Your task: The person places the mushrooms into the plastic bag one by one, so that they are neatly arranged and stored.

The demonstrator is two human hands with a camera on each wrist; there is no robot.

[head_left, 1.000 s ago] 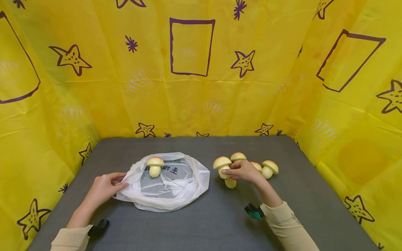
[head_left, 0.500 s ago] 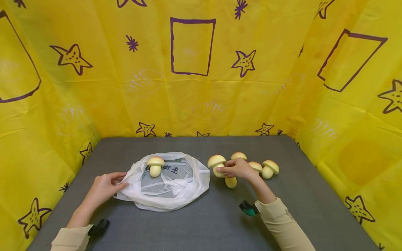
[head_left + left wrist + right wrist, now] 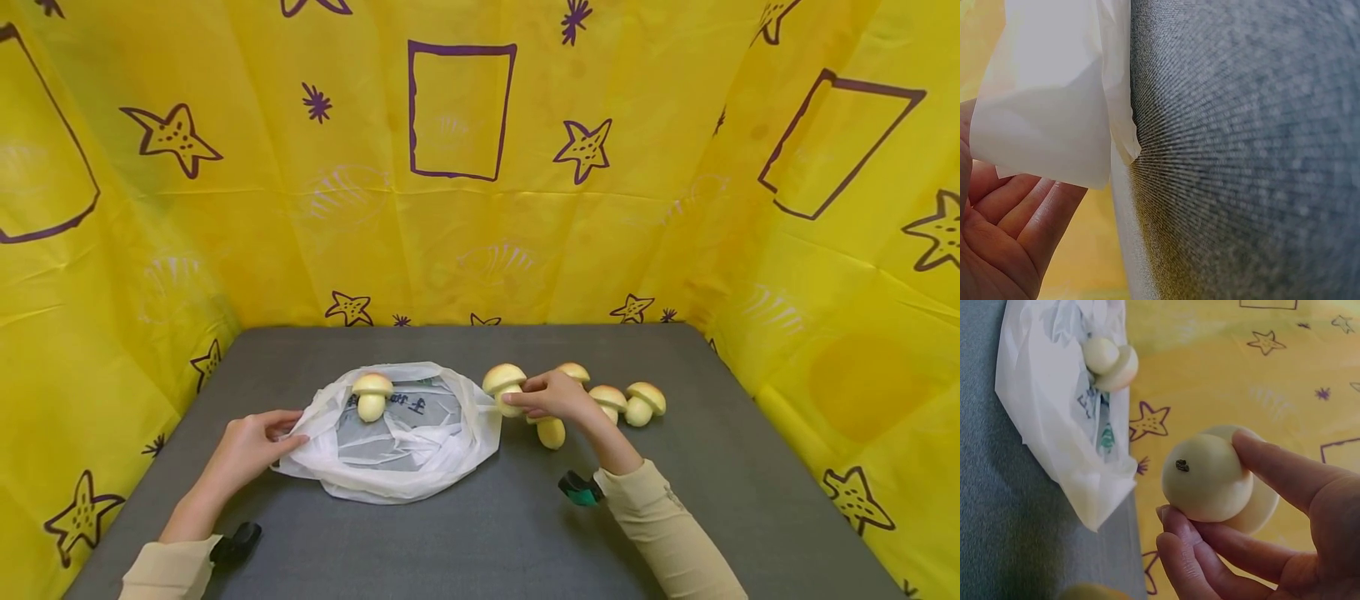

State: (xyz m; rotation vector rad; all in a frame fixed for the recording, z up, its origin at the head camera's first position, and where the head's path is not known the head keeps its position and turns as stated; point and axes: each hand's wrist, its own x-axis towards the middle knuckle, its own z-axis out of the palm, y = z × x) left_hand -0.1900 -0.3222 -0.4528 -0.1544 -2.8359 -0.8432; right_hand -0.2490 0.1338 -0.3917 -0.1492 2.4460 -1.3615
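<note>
A white plastic bag [image 3: 378, 487] lies with its mouth spread on the grey table. My left hand [image 3: 243, 450] pinches the bag's left edge between thumb and fingers. Inside the bag is one pale toy mushroom [image 3: 371, 400] with a tan-topped cap. In my right hand [image 3: 561, 397], a second mushroom [image 3: 501, 382] is gripped by its stem, cap up, at the bag's right edge. The right wrist view shows the held mushroom's round stem end [image 3: 1207, 481] with a small dark mark, thumb and fingers around it. In the left wrist view, white plastic [image 3: 1041, 106] hides some fingertips.
Several more mushrooms lie right of the bag: one [image 3: 551, 433] below my right hand, one [image 3: 574, 372] partly behind it, two [image 3: 609, 400] farther right. Yellow patterned cloth [image 3: 465, 250] walls the grey table [image 3: 420, 550] at the back and sides.
My right hand has moved left with its mushroom, away from the other mushrooms and up to the bag's right edge. The left hand and the bag have stayed put.
</note>
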